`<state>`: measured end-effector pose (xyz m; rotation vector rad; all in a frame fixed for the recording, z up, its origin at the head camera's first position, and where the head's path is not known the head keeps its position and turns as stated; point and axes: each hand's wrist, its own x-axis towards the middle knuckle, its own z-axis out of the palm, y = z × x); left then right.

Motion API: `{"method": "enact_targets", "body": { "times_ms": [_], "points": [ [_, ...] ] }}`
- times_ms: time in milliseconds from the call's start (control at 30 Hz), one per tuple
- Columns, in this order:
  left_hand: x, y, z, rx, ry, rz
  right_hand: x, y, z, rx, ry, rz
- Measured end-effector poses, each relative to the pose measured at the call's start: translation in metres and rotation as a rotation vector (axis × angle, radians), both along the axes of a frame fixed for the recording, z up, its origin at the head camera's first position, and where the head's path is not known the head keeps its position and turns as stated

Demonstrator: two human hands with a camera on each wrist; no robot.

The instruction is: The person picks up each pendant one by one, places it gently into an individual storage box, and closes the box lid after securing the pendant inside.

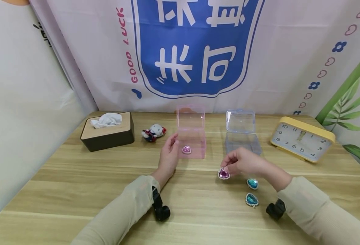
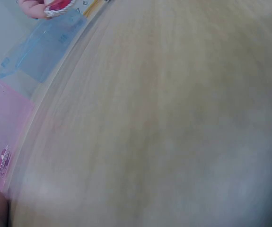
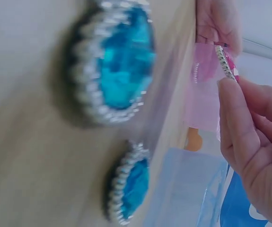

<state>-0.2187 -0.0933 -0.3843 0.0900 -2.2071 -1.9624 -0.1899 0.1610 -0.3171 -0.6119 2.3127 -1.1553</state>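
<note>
Between thumb and fingers, my right hand (image 1: 242, 162) pinches a pink gem with a beaded silver rim (image 1: 224, 174), held over the table in front of the two boxes. My left hand (image 1: 169, 154) rests at the left side of the open pink clear box (image 1: 198, 144), fingers fairly straight. Inside that box lies another pink gem (image 1: 186, 149). An open blue clear box (image 1: 244, 141) stands to its right, partly behind my right hand. Two teal gems with beaded rims, one nearer the boxes (image 1: 252, 184) and one closer to me (image 1: 252, 200), lie below my right wrist.
A tissue box (image 1: 107, 136) stands at the back left, with a small cat figure (image 1: 154, 132) between it and the pink box. The yellow clock (image 1: 302, 139) leans at the back right. A printed cloth (image 1: 106, 68) hangs behind the table.
</note>
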Motion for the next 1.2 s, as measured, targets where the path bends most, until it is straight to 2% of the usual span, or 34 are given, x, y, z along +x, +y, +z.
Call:
{"method": "enact_targets", "body": {
  "times_ms": [367, 600, 733, 933, 1200],
  "points": [
    [0.002, 0.0, 0.002, -0.003, 0.003, 0.006, -0.01, -0.008, 0.004, -0.145, 0.008, -0.058],
    [0.002, 0.0, 0.002, -0.004, 0.005, 0.004, -0.015, -0.017, 0.009, -0.173, -0.016, -0.123],
    [0.002, 0.0, 0.001, -0.007, 0.016, 0.002, -0.019, -0.021, 0.013, -0.195, -0.001, -0.142],
    [0.001, 0.0, 0.001, -0.003, -0.005, 0.009, -0.026, -0.028, 0.014, -0.237, 0.021, -0.173],
    [0.001, 0.0, 0.001, 0.006, 0.012, 0.008, -0.034, -0.041, 0.016, -0.264, 0.022, -0.236]
  ]
}}
